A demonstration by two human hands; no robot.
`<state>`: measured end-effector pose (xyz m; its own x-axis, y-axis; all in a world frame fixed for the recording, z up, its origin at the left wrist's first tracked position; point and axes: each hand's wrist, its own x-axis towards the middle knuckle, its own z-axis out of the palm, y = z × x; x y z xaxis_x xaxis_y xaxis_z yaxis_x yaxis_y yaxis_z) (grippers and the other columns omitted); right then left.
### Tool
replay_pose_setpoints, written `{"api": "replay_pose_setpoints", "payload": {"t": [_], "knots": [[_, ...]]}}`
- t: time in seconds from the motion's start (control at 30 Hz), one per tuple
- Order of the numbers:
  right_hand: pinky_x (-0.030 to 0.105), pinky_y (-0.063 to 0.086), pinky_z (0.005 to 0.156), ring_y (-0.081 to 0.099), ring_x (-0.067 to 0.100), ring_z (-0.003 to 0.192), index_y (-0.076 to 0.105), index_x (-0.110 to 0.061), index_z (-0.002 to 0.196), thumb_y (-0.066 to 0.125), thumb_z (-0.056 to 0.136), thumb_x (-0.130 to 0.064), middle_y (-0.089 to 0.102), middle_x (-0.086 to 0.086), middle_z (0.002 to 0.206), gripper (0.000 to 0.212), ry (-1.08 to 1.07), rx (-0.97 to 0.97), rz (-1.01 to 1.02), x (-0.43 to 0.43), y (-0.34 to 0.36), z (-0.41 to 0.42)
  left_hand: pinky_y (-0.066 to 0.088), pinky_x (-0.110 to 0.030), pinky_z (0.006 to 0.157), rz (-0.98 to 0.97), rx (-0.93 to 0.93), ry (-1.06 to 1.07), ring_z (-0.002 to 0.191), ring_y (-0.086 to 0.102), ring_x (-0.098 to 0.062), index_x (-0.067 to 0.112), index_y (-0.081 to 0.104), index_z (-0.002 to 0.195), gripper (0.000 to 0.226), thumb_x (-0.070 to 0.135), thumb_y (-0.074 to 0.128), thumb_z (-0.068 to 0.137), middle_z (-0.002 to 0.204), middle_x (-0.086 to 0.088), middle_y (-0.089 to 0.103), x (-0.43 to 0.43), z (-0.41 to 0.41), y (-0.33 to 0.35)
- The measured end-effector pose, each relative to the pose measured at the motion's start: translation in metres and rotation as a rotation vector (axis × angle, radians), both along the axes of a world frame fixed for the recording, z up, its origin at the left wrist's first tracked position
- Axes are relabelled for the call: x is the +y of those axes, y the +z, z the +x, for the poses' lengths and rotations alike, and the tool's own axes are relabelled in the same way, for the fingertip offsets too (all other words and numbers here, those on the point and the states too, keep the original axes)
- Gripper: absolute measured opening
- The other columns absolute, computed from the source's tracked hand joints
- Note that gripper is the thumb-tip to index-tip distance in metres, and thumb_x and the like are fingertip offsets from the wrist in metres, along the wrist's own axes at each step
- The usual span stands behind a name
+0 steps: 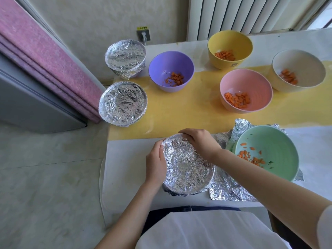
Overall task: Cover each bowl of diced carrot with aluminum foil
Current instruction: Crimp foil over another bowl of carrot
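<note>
A foil-covered bowl (186, 168) sits near the table's front edge. My left hand (155, 162) curls round its left rim, pressing the foil down. My right hand (199, 142) curls over its far rim. Two more foil-covered bowls stand at the left: one at the back (125, 56), one nearer (123, 103). Uncovered bowls with diced carrot: purple (158, 69), yellow (230, 42), pink (251, 81), white (305, 67) and green (280, 146). The green bowl stands on loose foil sheets (231, 189).
The white table (125, 159) has a yellow runner (188, 108) across its middle. A purple mat (41, 51) leans against the wall at the left. A wall socket (143, 35) sits behind the table, and a radiator (242, 15) stands at the back.
</note>
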<state>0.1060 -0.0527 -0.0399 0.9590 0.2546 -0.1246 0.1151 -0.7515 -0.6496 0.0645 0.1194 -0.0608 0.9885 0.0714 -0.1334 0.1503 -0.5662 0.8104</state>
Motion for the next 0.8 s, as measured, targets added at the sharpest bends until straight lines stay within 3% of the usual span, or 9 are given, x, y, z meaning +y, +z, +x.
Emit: {"api": "replay_pose_setpoints", "payload": {"t": [0.1, 0.3, 0.37, 0.43, 0.5, 0.6, 0.8], "knots": [[0.039, 0.052, 0.083, 0.067, 0.025, 0.089, 0.067, -0.008, 0.111, 0.052, 0.096, -0.017, 0.071, 0.008, 0.102, 0.023, -0.014, -0.004, 0.023, -0.001, 0.0, 0.001, 0.03, -0.013, 0.059, 0.041, -0.027, 0.011, 0.064, 0.049, -0.011, 0.009, 0.058, 0.118, 0.029, 0.009, 0.036, 0.099, 0.084, -0.005, 0.063, -0.001, 0.0, 0.001], [0.032, 0.052, 0.082, 0.066, 0.024, 0.09, 0.063, -0.008, 0.116, 0.046, 0.098, -0.017, 0.07, 0.009, 0.106, 0.026, 0.056, 0.022, -0.104, 0.0, 0.004, 0.007, 0.03, -0.019, 0.058, 0.027, -0.012, 0.013, 0.069, 0.05, -0.014, 0.015, 0.054, 0.116, 0.025, 0.013, 0.035, 0.1, 0.088, 0.003, 0.061, -0.002, 0.0, 0.003], [0.03, 0.049, 0.084, 0.063, 0.023, 0.1, 0.057, -0.011, 0.124, 0.041, 0.1, -0.021, 0.065, 0.007, 0.116, 0.03, 0.135, 0.044, -0.191, 0.004, 0.009, 0.012, 0.028, -0.02, 0.05, 0.0, 0.03, 0.025, 0.059, 0.044, -0.012, 0.018, 0.045, 0.101, 0.011, 0.016, 0.035, 0.101, 0.076, 0.005, 0.053, -0.003, 0.0, 0.005], [0.031, 0.045, 0.09, 0.057, 0.023, 0.111, 0.052, -0.014, 0.131, 0.039, 0.101, -0.024, 0.059, 0.004, 0.127, 0.034, 0.219, 0.049, -0.204, 0.008, 0.013, 0.017, 0.023, -0.022, 0.044, 0.008, 0.042, 0.018, 0.051, 0.033, -0.013, 0.016, 0.036, 0.089, 0.011, 0.016, 0.035, 0.101, 0.061, 0.003, 0.039, -0.003, 0.0, 0.006], [0.032, 0.045, 0.09, 0.056, 0.022, 0.113, 0.053, -0.016, 0.131, 0.04, 0.1, -0.025, 0.058, 0.001, 0.129, 0.034, 0.29, 0.073, -0.2, 0.015, 0.016, 0.022, 0.023, -0.022, 0.047, 0.025, 0.016, 0.022, 0.055, 0.033, -0.014, 0.015, 0.037, 0.085, 0.014, 0.015, 0.036, 0.1, 0.064, 0.002, 0.037, -0.003, 0.001, 0.004], [0.028, 0.043, 0.083, 0.06, 0.022, 0.107, 0.058, -0.016, 0.126, 0.041, 0.1, -0.022, 0.063, 0.001, 0.123, 0.031, 0.345, 0.102, -0.206, 0.024, 0.017, 0.028, 0.028, -0.018, 0.064, 0.06, -0.069, 0.072, 0.076, 0.041, -0.017, 0.011, 0.048, 0.085, 0.013, 0.009, 0.043, 0.097, 0.087, 0.0, 0.039, -0.004, 0.001, 0.002], [0.022, 0.033, 0.067, 0.062, 0.022, 0.093, 0.061, -0.015, 0.12, 0.046, 0.094, -0.002, 0.067, 0.003, 0.113, 0.033, 0.378, 0.031, -0.248, 0.024, 0.01, 0.03, 0.026, -0.019, 0.073, 0.119, -0.096, 0.126, 0.087, 0.036, -0.016, 0.005, 0.057, 0.086, 0.01, 0.008, 0.051, 0.093, 0.087, 0.001, 0.04, -0.006, 0.001, -0.002]]}}
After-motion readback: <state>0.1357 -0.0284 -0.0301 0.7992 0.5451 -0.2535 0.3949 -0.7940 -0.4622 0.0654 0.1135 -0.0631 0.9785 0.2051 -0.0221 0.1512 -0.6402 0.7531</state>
